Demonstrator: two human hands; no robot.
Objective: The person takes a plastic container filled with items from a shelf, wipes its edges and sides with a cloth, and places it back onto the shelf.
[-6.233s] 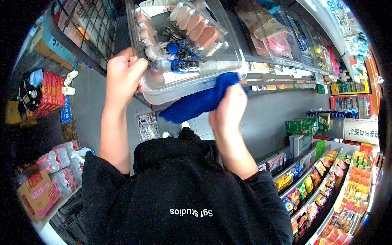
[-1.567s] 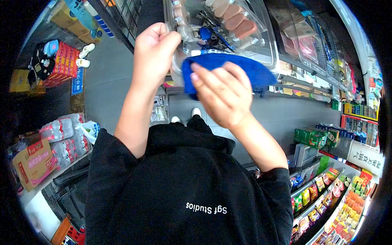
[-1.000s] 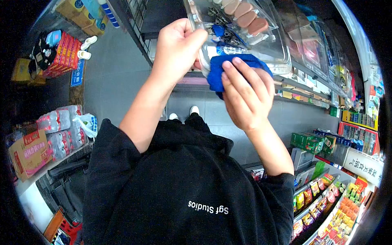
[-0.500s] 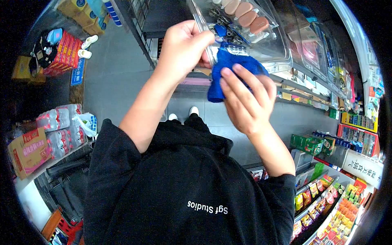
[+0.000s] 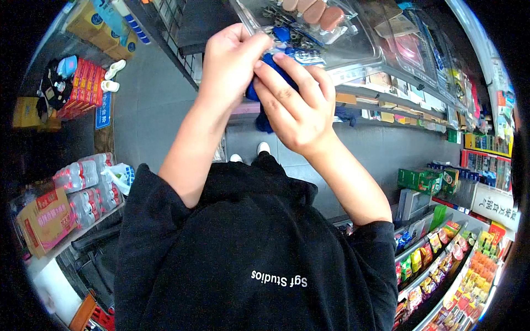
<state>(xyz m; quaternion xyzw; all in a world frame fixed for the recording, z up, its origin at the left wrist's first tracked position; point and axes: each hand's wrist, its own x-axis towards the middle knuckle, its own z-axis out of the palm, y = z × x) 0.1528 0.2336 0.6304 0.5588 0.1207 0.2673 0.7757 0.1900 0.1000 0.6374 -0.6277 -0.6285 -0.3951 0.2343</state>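
Observation:
My left hand (image 5: pixel 229 69) grips the near left edge of a clear plastic bin (image 5: pixel 356 58), thumb over the rim. Fingers bent, my right hand (image 5: pixel 298 105) holds a blue cloth (image 5: pixel 265 121) against the bin's near side, close to the left hand. Much of the cloth is hidden under the right hand's fingers. Inside the bin lie several pinkish-brown oval pieces (image 5: pixel 313 13) in clear packaging, beside a jumble of small metal parts (image 5: pixel 298 38) and a blue item (image 5: pixel 281 34).
Shelves with clear bins (image 5: pixel 406 47) run along the right. Packaged snacks (image 5: pixel 425 256) fill racks at lower right, below green boxes (image 5: pixel 420 181). At left are shrink-wrapped bottles (image 5: pixel 85 174), a cardboard box (image 5: pixel 47 220) and red boxes (image 5: pixel 88 85). A black wire rack (image 5: pixel 179 49) stands ahead.
My right hand has moved left with the blue cloth, along the bin's near side toward my left hand. The bin and left hand appear slightly farther up and left in view.

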